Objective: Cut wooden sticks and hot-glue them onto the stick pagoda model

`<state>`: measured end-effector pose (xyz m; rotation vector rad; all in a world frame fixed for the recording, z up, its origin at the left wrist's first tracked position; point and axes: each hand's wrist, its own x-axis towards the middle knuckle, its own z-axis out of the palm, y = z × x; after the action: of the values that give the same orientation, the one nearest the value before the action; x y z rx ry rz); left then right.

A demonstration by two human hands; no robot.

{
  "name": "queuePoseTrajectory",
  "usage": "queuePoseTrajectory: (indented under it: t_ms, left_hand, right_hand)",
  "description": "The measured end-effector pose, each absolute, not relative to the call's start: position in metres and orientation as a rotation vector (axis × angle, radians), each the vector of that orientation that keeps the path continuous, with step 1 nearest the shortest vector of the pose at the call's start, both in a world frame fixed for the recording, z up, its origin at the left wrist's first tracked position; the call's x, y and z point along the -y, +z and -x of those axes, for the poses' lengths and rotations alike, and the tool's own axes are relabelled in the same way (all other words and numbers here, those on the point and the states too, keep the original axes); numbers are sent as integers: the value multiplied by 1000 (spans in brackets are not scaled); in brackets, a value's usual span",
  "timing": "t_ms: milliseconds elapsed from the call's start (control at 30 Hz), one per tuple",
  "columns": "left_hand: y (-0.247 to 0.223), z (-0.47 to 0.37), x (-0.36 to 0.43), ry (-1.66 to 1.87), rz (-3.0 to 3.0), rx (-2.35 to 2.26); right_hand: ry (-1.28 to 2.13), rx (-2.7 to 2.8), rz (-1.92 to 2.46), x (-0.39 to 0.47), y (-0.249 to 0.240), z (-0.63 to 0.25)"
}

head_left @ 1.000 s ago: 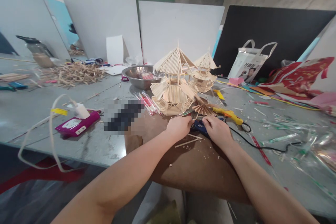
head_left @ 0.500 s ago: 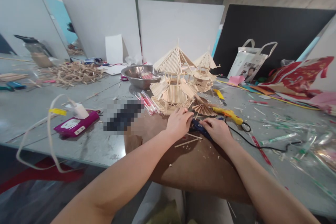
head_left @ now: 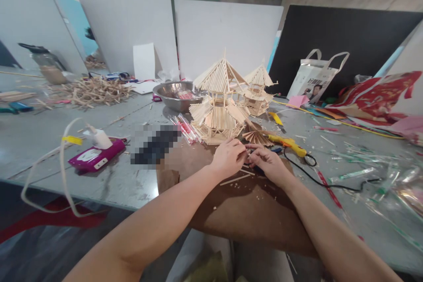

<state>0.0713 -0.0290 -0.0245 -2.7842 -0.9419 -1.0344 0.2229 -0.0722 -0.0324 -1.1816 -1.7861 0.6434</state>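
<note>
My left hand (head_left: 228, 157) is closed in front of the larger stick pavilion (head_left: 222, 116), its fingertips pinched on something too small to make out. Just right of it, my right hand (head_left: 267, 162) has its fingers bent together, close to the left fingertips; what they grip is hidden. A dark blue tool (head_left: 276, 150) lies partly under and behind the right hand. Thin wooden sticks (head_left: 235, 179) and small crumbs are on the brown board (head_left: 244, 216) below both hands. A folded brown paper fan (head_left: 256, 136) stands behind them.
A yellow glue gun (head_left: 288, 143) with a black cord lies at the right, near scattered clear plastic wrappers (head_left: 390, 180). Behind are a metal bowl (head_left: 178, 103) and a smaller pavilion (head_left: 259, 92). At left sit a purple power strip (head_left: 97, 156) and a stick pile (head_left: 94, 92).
My right hand has let go of the dark blue tool and moved left, towards my left hand. The left hand has shifted slightly to the right and turned.
</note>
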Motion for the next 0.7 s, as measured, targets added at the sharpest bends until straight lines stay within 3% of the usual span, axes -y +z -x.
queuePoseTrajectory:
  t_ms: [167,333,500,700]
  left_hand:
    - [-24,-71,31,-1111,2892,920]
    - [-21,-70,29,-1328,2820,1010]
    - [-17,-67,26,-1500,2704,1171]
    - [-20,-70,31,-1280,2894,964]
  right_hand:
    - [1115,1680,1082,74,-34,-221]
    - [1103,1716,1141,75,-34,-223]
    - [847,1752,1275,72,-38,-222]
    - [218,1903,1281,66,-39,-226]
